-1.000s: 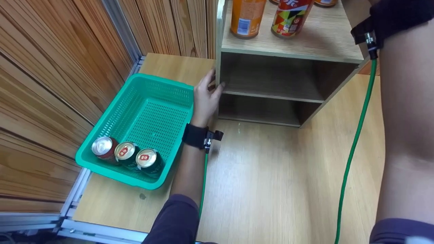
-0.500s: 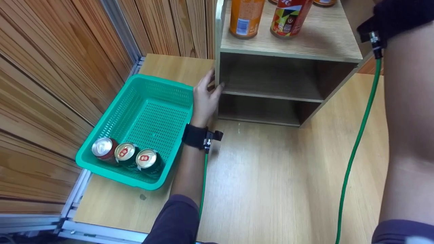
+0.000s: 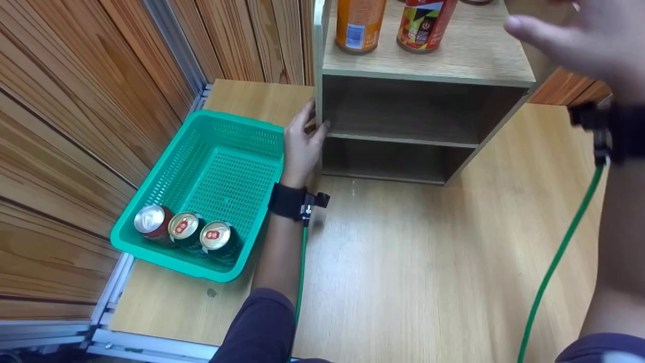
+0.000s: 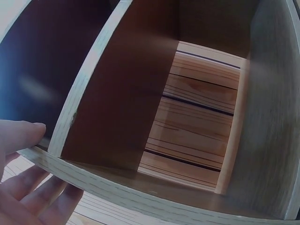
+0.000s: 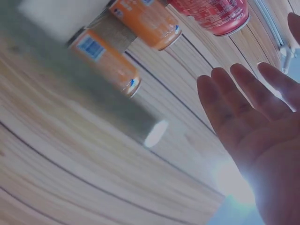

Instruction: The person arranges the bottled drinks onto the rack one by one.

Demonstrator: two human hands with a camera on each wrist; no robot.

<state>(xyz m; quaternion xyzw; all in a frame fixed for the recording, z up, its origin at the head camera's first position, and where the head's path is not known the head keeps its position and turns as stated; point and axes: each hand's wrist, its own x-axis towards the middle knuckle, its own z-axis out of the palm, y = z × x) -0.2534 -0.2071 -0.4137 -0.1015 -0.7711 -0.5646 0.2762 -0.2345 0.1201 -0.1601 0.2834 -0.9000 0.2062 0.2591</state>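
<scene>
While the left hand (image 3: 301, 146) stays on the front left edge of the wooden shelf unit (image 3: 428, 75), the right hand (image 3: 579, 43) is the thing that changes: half a second ago only the forearm and wrist strap were in the head view, and now the hand itself is visible, lifted beside the top board, with straight, spread fingers (image 5: 225, 101) that hold nothing. I judge from this that it has just let go of a can and is drawing back, so one more placing seems finished.

Beyond these released fingers, on the top board, stand the orange can (image 3: 359, 25) and the red patterned can (image 3: 425, 24), both upright and apart from the hand. The left fingers (image 4: 23, 133) rest relaxed against the side panel, thumb on its front edge, and steady the unit without clenching it. Behind the left wrist, on the tabletop (image 3: 403, 262), the green basket (image 3: 221, 131) holds three cans (image 3: 184, 228) at its near end, well apart from both hands.
</scene>
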